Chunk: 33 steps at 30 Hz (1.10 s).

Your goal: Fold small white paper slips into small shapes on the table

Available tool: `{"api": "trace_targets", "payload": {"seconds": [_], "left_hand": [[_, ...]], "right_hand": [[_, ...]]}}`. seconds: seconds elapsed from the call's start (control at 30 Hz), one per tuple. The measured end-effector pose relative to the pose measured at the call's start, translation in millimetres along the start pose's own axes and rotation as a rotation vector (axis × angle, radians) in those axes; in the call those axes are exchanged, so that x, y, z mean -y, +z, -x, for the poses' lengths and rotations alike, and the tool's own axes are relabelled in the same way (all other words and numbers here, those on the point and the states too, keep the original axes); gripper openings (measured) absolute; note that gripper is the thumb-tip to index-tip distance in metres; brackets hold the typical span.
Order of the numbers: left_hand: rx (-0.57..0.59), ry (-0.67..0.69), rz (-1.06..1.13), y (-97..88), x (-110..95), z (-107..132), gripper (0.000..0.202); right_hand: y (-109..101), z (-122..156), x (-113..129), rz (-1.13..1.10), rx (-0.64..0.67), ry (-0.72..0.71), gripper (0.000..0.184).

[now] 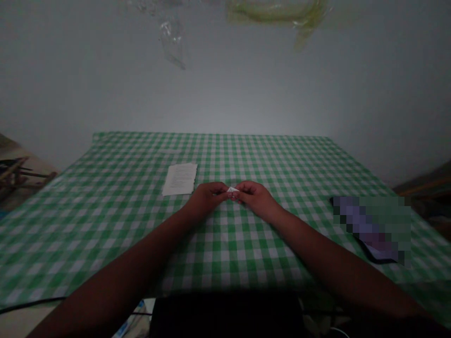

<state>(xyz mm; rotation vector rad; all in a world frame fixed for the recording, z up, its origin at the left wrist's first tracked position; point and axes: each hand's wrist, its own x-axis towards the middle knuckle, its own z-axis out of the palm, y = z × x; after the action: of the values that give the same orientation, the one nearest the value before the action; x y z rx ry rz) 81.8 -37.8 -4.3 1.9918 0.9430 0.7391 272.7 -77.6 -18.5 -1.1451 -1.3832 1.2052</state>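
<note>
A small folded piece of white paper (pixel 232 190) with a pointed top is pinched between my two hands, above the middle of the table. My left hand (pixel 210 196) grips its left side between thumb and fingers. On the opposite side, my right hand (pixel 255 193) pinches it the same way. The fingertips cover much of the paper, so its full shape is hidden. Left of my left hand lies a stack of printed paper sheets (pixel 180 179) with uneven edges.
A green and white checked cloth (pixel 229 249) covers the table. To the right lies a blurred-out phone (pixel 366 230). Behind the table rises a pale wall (pixel 225 84) with tape and plastic stuck high on it. A dark cable (pixel 33 303) runs by the front left edge.
</note>
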Motion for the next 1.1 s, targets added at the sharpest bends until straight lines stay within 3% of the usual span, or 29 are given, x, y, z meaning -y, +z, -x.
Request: {"api": "trace_targets", "payload": {"seconds": [0.27,0.57,0.7,0.83,1.1], "left_hand": [[-0.009,0.012,0.083,-2.1,-12,2,0.022],[-0.031,-0.078,0.242,0.6,-9,1,0.023],[-0.036,-0.098,0.356,0.7,-7,1,0.023],[-0.046,-0.105,0.428,2.1,-1,0,0.025],[0.034,-0.146,0.297,-1.5,-2,0,0.026]], "right_hand": [[-7,-1,-3,0.118,-0.034,-0.054,0.018],[-5,2,-3,0.193,0.048,-0.164,0.012],[-4,2,1,0.153,-0.008,-0.142,0.015],[-5,3,7,0.249,-0.059,-0.135,0.017],[-12,5,15,0.359,0.013,-0.140,0.015]]}}
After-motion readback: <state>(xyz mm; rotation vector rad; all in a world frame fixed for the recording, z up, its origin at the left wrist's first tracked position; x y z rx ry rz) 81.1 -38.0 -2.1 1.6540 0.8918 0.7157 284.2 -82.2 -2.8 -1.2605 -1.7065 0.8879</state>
